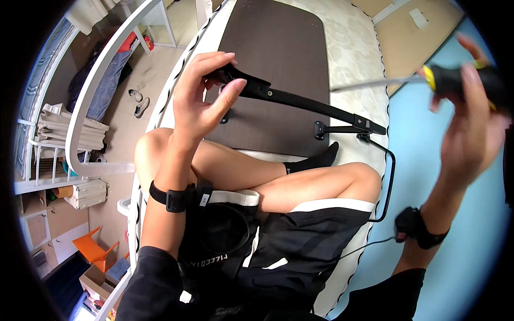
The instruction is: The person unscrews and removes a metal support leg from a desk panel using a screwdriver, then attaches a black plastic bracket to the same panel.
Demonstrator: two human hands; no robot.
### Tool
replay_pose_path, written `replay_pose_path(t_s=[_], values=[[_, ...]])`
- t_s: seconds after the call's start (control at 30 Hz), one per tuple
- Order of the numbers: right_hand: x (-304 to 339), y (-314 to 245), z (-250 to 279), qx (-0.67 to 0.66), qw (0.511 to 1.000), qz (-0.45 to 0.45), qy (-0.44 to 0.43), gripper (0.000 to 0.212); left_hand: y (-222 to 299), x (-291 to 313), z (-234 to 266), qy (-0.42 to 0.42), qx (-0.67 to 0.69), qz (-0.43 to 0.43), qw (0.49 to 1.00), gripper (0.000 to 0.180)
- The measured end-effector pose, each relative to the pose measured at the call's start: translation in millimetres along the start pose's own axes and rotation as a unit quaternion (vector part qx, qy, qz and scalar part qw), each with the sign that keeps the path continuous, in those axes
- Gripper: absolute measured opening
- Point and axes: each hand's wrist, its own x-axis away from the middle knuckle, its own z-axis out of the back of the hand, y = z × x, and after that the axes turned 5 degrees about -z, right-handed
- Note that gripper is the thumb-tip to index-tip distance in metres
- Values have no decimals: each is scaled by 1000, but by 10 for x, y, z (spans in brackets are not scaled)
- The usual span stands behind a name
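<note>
My left hand (202, 93) curves round one end of a black bar (308, 104), thumb and fingers on either side of it. The palm side of that grip is partly hidden. My right hand (471, 128) holds a screwdriver (463, 83) with a black and yellow handle. Its long metal shaft points left toward the bar, and the tip is apart from it; hand and tool are blurred. Beneath the bar lies a dark brown tabletop (273, 48), with a black hinge bracket (320, 130) on it. A bent black tube leg (394, 176) extends from the bar's right end.
My crossed legs (316, 184) rest on a pale mattress (350, 37) in front of the tabletop. A white bed rail (75, 117) curves along the left, with the floor below. Blue wall (423, 139) borders the right. An orange chair (95, 249) stands lower left.
</note>
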Motion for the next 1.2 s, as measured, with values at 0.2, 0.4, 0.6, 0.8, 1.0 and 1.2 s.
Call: replay_pose_path(t_s=[0.2, 0.4, 0.6, 0.8, 1.0, 1.2], values=[[-249, -189, -986, -149, 958, 239, 53, 66, -39, 76, 5, 20, -41, -18, 999, 33], [-118, -479, -1001, -224, 974, 20, -9, 80, 18, 59, 60, -17, -46, 1, 999, 35], [-72, -252, -1194, -158, 982, 96, 43, 81, 44, -8, 13, 5, -60, -22, 998, 33], [-114, -344, -1010, -175, 981, 78, -27, 72, 127, -34, 3, -8, -74, 4, 997, 35], [-217, -530, -684, -22, 989, 65, -129, 66, 202, -80, 36, -29, -117, -5, 993, 36], [-486, -607, -664, 86, 956, 84, -266, 62, 240, -121, 61, -46, -125, -1, 991, 39]])
